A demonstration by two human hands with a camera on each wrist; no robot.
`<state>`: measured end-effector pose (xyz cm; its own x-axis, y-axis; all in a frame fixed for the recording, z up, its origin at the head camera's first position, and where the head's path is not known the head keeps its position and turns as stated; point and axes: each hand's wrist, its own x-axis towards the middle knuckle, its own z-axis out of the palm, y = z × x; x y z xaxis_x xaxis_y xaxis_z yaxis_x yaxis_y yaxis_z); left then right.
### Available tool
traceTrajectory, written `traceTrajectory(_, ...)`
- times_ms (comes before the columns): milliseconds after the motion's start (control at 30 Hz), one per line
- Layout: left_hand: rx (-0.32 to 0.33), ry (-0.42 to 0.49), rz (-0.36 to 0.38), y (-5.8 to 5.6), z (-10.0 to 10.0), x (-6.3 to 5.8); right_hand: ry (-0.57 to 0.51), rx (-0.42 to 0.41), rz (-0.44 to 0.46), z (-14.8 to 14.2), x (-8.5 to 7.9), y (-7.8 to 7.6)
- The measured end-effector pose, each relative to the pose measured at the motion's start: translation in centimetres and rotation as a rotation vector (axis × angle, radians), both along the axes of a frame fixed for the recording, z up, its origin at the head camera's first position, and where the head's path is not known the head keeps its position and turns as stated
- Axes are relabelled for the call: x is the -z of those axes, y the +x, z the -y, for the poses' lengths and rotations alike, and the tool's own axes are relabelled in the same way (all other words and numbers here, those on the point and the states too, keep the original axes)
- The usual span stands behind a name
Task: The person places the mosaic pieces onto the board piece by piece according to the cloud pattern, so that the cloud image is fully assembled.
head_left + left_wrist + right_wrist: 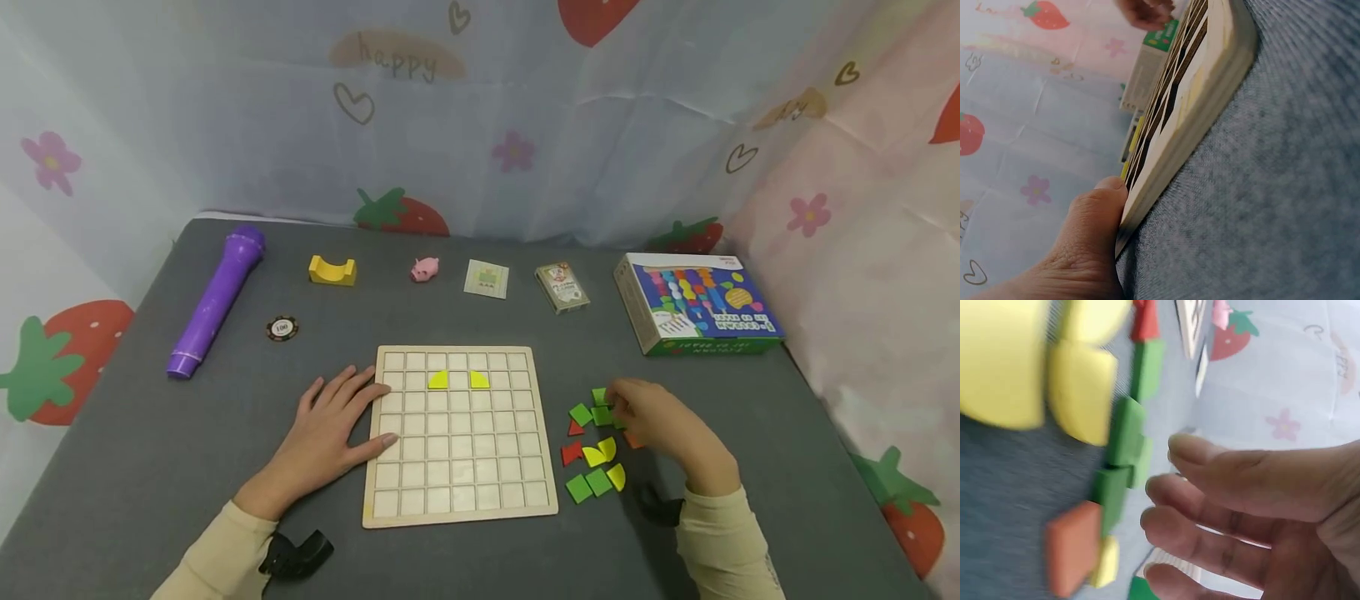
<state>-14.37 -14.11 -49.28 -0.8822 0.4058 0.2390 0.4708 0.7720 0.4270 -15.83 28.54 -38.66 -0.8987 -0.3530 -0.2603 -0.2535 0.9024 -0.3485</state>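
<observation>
A pale wooden grid board (461,518) lies in the middle of the table, bearing two yellow quarter-round pieces (438,381) in its second row. My left hand (330,425) rests at the board's left side, fingers spread, with fingertips and thumb on its edge. To the right of the board lies a loose group of small flat pieces: green squares (581,414), red pieces (572,452), yellow quarter-rounds (617,476) and an orange square (1074,549). Over the upper part of this group is my right hand (660,421). In the right wrist view its fingers bend loosely with nothing between them.
Along the back stand a purple microphone (217,300), a yellow arched block (332,272), a pink pig figure (424,269), a patterned card (486,279), a small card box (562,287) and a large blue-green box (701,304). A poker chip (282,328) lies at left.
</observation>
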Motion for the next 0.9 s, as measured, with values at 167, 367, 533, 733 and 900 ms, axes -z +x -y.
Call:
traceTrajectory(167,0.004,0.003,-0.004,-0.2,-0.2,0.0,-0.001,0.008,0.021,0.2,0.7,2.0)
traceTrajectory(367,0.004,-0.009,0.0,-0.2,-0.2,-0.1,-0.025,0.01,0.109,0.4,1.0,4.7)
traceTrajectory(533,0.006,-0.016,0.004,-0.3,-0.1,-0.3,-0.01,0.101,0.17,0.9,1.9,6.7)
traceTrajectory(733,-0.005,-0.017,0.016,-0.2,0.0,-0.3,-0.01,0.146,0.024,2.1,3.4,7.4)
traceTrajectory(900,-0.002,-0.013,0.023,0.0,-0.1,-0.3,0.024,0.196,-0.022,2.4,3.3,6.8)
